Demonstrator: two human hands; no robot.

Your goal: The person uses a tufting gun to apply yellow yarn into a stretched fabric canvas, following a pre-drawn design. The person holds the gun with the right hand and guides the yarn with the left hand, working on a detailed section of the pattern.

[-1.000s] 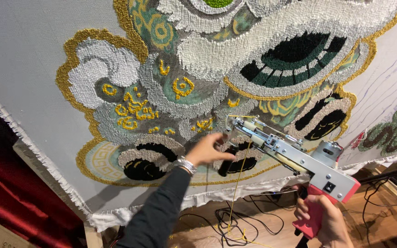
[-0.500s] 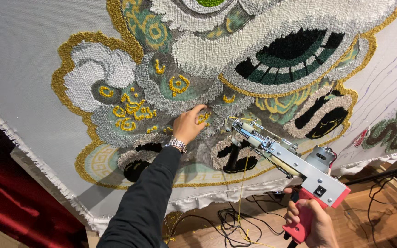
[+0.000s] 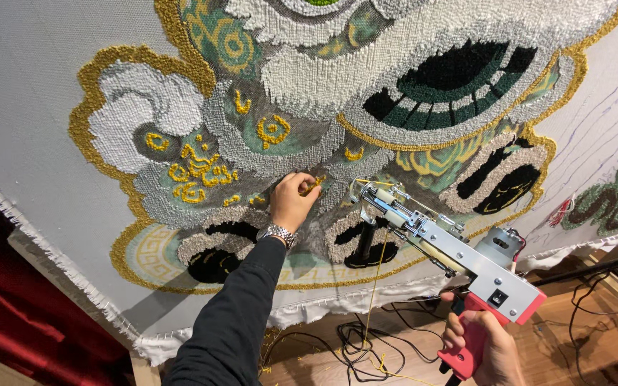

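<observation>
You have two hands in view, your left hand (image 3: 292, 202) and right hand (image 3: 486, 348), one tufting gun (image 3: 443, 246), one wristwatch (image 3: 279, 233), one stretched tufted cloth (image 3: 309, 107), one yellow yarn strand (image 3: 375, 275) and one tangle of black cables (image 3: 366, 336).

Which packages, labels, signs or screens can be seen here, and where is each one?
None: no package, sign or screen is visible.
Nearest to a label: a small black square part on the grey body of the tufting gun, just above its red handle, held by the right hand.

Tufting gun (image 3: 445, 246) blocks the rug (image 3: 409, 93) rightward.
</observation>
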